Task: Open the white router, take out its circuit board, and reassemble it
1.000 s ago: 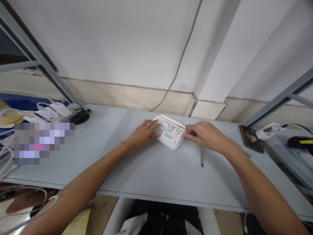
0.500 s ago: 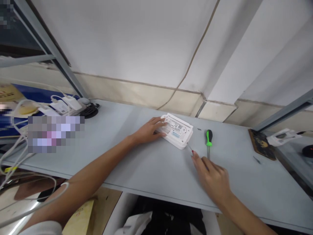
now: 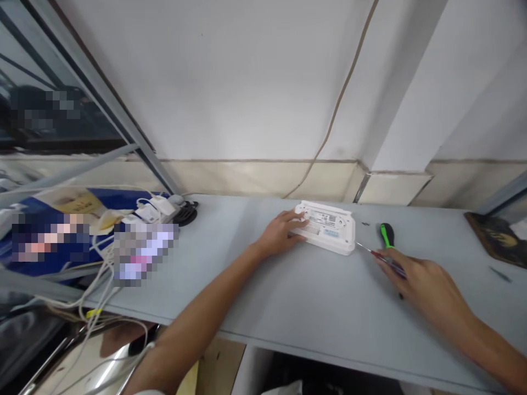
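Smooth plastic with a soft sheen forms the flat device (image 3: 321, 221), its label (image 3: 331, 233) paper-like. The slim screwdriver (image 3: 379, 256) pairs a bright metal shaft (image 3: 364, 248) with a plastic handle (image 3: 397, 268). The tabletop (image 3: 263, 296) looks smooth, satin-matt — the wall (image 3: 247, 82) matt too, the wall tiles (image 3: 255, 178) lightly glossy.

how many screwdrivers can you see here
2: a slim screwdriver in the right hand, and a green screwdriver on the table, partly hidden by that hand. Others may be out of sight.
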A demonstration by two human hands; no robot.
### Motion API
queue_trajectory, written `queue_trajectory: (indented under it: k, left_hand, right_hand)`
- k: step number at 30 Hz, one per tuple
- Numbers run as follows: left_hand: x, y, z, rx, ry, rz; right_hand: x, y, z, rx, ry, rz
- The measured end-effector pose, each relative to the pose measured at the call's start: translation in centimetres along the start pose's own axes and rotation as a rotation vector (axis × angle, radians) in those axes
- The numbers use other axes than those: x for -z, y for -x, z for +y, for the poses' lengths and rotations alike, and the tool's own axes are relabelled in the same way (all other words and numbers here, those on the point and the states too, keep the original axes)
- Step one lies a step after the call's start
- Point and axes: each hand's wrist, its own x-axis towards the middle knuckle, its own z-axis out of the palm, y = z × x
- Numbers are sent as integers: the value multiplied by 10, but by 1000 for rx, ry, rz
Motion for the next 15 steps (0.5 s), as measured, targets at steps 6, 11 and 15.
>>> queue_trajectory:
  k: [6, 11, 15]
  left_hand:
    - [10, 2, 2, 85, 208, 29]
    - [-1, -20, 0, 182, 212, 43]
    - [-20, -38, -7, 104, 163, 93]
  right_hand:
    - [-12, -19, 11, 137, 200, 76]
    - [-14, -57, 40, 411, 168, -51]
    - [-17, -60, 39, 393, 131, -39]
